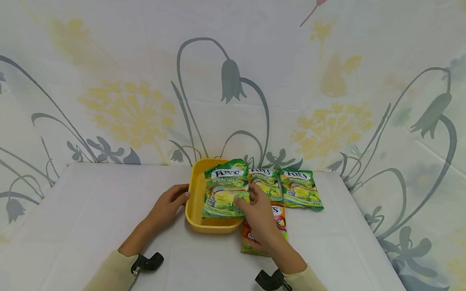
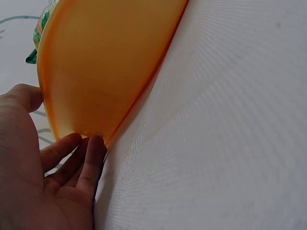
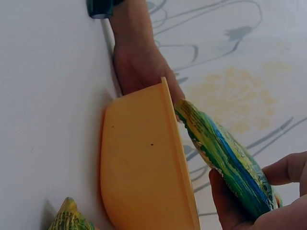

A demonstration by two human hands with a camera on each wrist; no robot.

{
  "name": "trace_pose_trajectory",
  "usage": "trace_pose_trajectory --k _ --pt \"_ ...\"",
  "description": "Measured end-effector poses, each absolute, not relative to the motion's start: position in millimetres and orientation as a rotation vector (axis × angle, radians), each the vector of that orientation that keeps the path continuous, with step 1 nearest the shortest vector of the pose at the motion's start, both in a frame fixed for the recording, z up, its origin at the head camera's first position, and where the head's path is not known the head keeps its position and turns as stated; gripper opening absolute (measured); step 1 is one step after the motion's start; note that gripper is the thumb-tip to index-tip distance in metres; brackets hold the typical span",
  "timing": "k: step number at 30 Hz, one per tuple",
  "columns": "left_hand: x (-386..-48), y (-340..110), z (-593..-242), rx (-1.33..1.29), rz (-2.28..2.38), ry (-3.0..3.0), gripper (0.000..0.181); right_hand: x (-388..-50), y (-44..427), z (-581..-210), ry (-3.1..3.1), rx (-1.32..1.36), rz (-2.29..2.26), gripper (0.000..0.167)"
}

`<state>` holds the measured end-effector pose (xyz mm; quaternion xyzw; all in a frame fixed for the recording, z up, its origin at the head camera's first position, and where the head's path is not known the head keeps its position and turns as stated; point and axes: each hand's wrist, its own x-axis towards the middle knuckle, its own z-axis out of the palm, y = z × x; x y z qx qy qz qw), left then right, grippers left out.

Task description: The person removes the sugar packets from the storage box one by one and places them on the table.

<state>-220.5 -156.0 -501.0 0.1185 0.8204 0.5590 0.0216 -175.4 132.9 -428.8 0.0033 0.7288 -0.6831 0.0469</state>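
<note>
My right hand (image 1: 260, 212) grips a green Fox's Spring Tea candy bag (image 1: 224, 184), thumb on its front and fingers behind. The bag is tilted above the yellow plastic tub (image 1: 195, 200), over its rim in the right wrist view. On the tub's left side my left hand (image 1: 168, 203) touches the outside; in the left wrist view its thumb and fingertips meet the tub wall (image 2: 110, 62) with the fingers slightly bent. The held bag hides part of the tub's inside.
Two more green candy bags (image 1: 299, 189) lie side by side to the right of the tub. Nearer me is an orange-red candy bag (image 1: 253, 244), partly covered by my right hand. A white cloth (image 1: 107, 209) covers the table, with a flower-print sheet (image 1: 150, 62) behind.
</note>
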Motion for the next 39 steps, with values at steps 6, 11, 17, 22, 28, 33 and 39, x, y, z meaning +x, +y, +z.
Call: trace_pose_trajectory --k 6,11,17,22,28,33,39 --pt "-221.5 -157.3 -504.5 0.365 1.710 2.550 0.052 -167.7 141.1 -428.3 2.218 -0.018 -2.072 0.075" --pt "-220.7 -156.9 -505.3 0.371 1.686 2.581 0.052 -163.5 150.0 -430.8 2.174 -0.027 -2.092 0.074" --pt "-220.2 -157.1 -504.6 0.368 1.693 2.591 0.050 -161.9 163.1 -432.8 2.151 -0.016 -2.088 0.074" --pt "-219.1 -157.0 -503.2 0.366 1.701 2.577 0.049 -158.5 176.2 -437.5 2.178 -0.009 -2.048 0.080" --pt "-218.6 -156.7 -502.4 0.368 1.723 2.555 0.050 -155.5 190.8 -439.1 2.119 -0.032 -2.110 0.078" --pt "-218.7 -157.2 -503.5 0.393 1.723 2.560 0.049 -153.1 203.6 -437.3 2.088 -0.050 -2.133 0.081" --pt "-219.1 -157.5 -500.6 0.401 1.721 2.561 0.049 -149.9 221.6 -435.1 2.070 -0.032 -2.154 0.080"
